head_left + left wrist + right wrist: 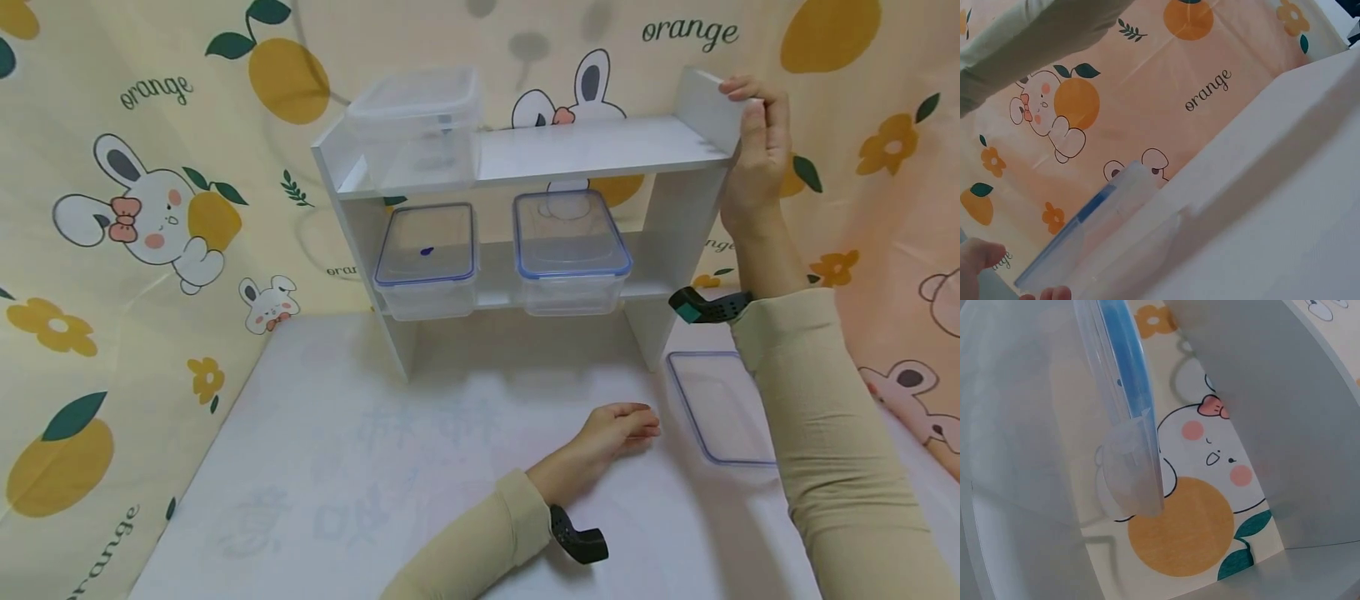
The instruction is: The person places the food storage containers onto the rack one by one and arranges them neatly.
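Observation:
My right hand [761,158] grips the top of the right side panel of a white shelf [615,150], its fingers over the edge. Low over the white table, my left hand [600,442] holds nothing, fingers loosely bent. A clear lidded box with a blue rim [723,408] lies to its right, partly behind my right sleeve; the left wrist view shows that box [1141,250] beside my thumb. Two clear boxes, left [427,258] and right [573,250], stand on the middle shelf. The right wrist view looks between shelf boards at a blue-rimmed box [1125,356].
Another clear box [416,133] with a whitish lid sits at the top left of the shelf. Behind it hangs a cream cloth [247,167] printed with rabbits and oranges. The white table [315,467] extends in front of the shelf.

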`<state>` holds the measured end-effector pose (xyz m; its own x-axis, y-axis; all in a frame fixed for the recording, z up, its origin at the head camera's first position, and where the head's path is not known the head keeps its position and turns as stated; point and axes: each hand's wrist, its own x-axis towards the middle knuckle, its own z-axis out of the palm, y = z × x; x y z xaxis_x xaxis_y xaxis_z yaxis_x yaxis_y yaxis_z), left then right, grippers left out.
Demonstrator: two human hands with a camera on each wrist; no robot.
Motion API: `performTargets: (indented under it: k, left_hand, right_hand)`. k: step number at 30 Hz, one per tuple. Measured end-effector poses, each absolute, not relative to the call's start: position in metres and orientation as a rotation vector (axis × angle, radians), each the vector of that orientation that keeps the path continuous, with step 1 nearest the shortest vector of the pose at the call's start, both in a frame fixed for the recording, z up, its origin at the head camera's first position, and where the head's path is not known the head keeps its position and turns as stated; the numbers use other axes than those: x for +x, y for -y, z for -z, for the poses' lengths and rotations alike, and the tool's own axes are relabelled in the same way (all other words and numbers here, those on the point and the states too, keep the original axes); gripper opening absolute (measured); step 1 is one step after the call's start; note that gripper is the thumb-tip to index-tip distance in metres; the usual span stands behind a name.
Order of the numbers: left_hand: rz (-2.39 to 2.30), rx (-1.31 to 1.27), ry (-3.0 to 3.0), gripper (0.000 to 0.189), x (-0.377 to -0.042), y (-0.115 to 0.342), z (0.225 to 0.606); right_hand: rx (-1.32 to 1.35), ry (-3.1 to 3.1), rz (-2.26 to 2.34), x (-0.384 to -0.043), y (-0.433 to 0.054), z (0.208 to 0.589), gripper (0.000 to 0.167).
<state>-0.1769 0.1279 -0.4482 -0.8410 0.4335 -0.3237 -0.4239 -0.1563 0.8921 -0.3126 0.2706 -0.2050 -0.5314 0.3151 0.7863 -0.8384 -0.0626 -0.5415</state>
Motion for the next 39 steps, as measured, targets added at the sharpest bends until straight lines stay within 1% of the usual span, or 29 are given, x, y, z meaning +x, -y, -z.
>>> performTargets:
  k: [4, 14, 19, 24, 33, 39]
  left_hand:
    - [-2.047, -0.034, -1.551, 0.022, -0.178, -0.133, 0.452]
    - [-2.059, -0.031, -1.494, 0.026, -0.178, -0.146, 0.453]
    - [-2.065, -0.064, -1.483, 0.020, -0.178, -0.152, 0.450]
    - [-2.079, -0.121, -1.474, 0.015, -0.178, -0.158, 0.450]
    - [-2.084, -0.116, -1.432, 0.012, -0.180, -0.165, 0.451]
    - [-2.099, -0.178, -1.418, 0.012, -0.179, -0.169, 0.451]
  right_hand:
    - [0.598, 1.356, -1.721, -0.315, -0.270, 0.205, 0.022]
    - [0.584, 1.353, -1.687, -0.314, -0.269, 0.203, 0.024]
    - [0.582, 1.350, -1.739, -0.313, -0.268, 0.202, 0.025]
    - [0.585, 1.357, -1.706, -0.313, -0.268, 0.205, 0.022]
    - [0.590, 1.357, -1.709, -0.313, -0.269, 0.205, 0.023]
    - [0.568, 1.361, -1.739, -0.311, -0.268, 0.204, 0.023]
